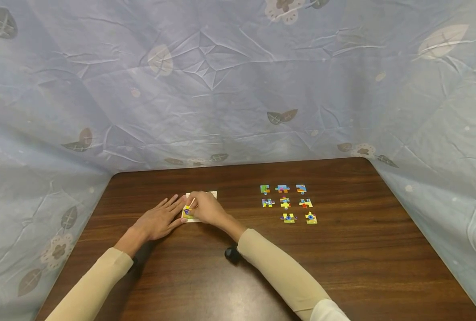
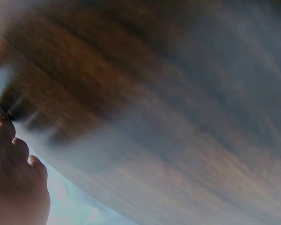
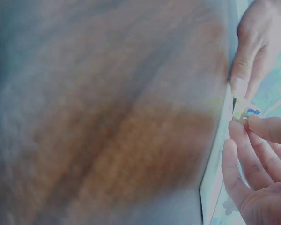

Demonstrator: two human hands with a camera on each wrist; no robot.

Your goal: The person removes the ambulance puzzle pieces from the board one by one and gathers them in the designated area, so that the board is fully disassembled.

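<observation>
A small white puzzle board (image 1: 213,195) lies on the table, left of the middle in the head view. My right hand (image 1: 207,208) reaches over it and pinches a yellow and blue jigsaw piece (image 1: 187,211) at its lower left corner. Thumb and fingertips meet on the piece (image 3: 252,113) in the right wrist view. My left hand (image 1: 159,220) lies with its fingers extended along the board's left side, the thumb at the bottom edge. The left wrist view catches only the left hand's (image 2: 18,183) side and curved fingertips.
Several loose jigsaw pieces (image 1: 284,203) lie spaced in rows on the brown table (image 1: 342,258), to the right of the board. A black object (image 1: 232,255) shows beside the right wrist. Patterned cloth (image 1: 221,89) hangs behind the table and at both sides.
</observation>
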